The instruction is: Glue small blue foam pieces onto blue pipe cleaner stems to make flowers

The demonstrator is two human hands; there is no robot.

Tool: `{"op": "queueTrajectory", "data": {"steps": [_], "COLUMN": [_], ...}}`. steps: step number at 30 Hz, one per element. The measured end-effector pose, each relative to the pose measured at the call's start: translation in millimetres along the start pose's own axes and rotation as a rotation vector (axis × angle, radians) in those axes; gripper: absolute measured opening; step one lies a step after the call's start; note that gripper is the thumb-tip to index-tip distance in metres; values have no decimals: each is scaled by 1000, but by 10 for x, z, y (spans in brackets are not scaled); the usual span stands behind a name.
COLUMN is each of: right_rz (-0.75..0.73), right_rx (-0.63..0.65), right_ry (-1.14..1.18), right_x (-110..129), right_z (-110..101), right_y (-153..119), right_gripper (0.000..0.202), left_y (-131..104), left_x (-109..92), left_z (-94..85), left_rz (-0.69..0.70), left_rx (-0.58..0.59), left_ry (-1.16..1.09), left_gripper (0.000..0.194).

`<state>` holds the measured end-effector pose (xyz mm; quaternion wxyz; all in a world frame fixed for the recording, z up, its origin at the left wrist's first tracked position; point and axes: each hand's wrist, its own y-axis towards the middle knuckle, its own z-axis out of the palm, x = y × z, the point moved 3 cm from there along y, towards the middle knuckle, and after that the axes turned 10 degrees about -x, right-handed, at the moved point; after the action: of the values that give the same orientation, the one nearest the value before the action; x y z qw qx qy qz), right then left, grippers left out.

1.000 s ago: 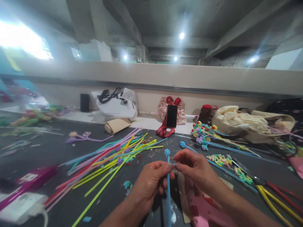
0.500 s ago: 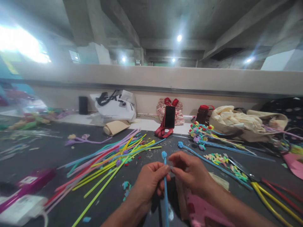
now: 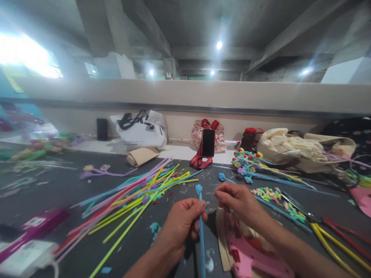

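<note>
My left hand (image 3: 187,216) is closed around a light-blue pipe cleaner (image 3: 202,241), pinching it just below its bunched, knotted blue top. The stem stands nearly upright, running down past the lower edge of the view. A small blue tip pokes out beside my left thumb. To the right, apart from the stem, my right hand (image 3: 239,200) has thumb and fingers drawn together; whatever may be between them is too small to make out. Below my right hand lies a pink glue gun (image 3: 257,256), partly covered by the forearm. Another blue pipe cleaner (image 3: 278,210) with a knotted end lies behind that hand.
Many coloured pipe cleaners (image 3: 130,204) spread across the left. Cut bits (image 3: 268,195) and yellow-and-red-handled pliers or cutters (image 3: 315,220) lie right, near a flower bundle (image 3: 246,162). A phone (image 3: 208,143), white bag (image 3: 142,131) and bottle (image 3: 248,139) stand at the back.
My right hand has drawn away from the blue stem, to the right. My left hand keeps its hold, its stem top shifted slightly left. More of the pink glue gun shows.
</note>
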<state>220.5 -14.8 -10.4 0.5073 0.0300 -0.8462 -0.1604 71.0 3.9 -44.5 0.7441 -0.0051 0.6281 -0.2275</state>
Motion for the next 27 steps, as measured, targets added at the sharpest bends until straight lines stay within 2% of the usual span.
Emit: {"op": "queueTrajectory", "data": {"steps": [6, 15, 21, 27], "right_rz": [10, 61, 160, 298], "right_rx": [114, 112, 110, 199], "right_ry": [114, 34, 126, 278], "right_x": [34, 83, 113, 59], "right_z": [80, 103, 135, 171], "right_y": [-38, -74, -89, -139], "right_gripper": [7, 9, 14, 18], "left_y": [5, -58, -63, -81], "left_x": [24, -11, -56, -65], "left_z": [11, 19, 21, 14], "left_rz": [-26, 3, 57, 63], "left_rx": [36, -16, -22, -37], "left_ry": [50, 80, 30, 37], "left_gripper": [35, 31, 30, 32]}}
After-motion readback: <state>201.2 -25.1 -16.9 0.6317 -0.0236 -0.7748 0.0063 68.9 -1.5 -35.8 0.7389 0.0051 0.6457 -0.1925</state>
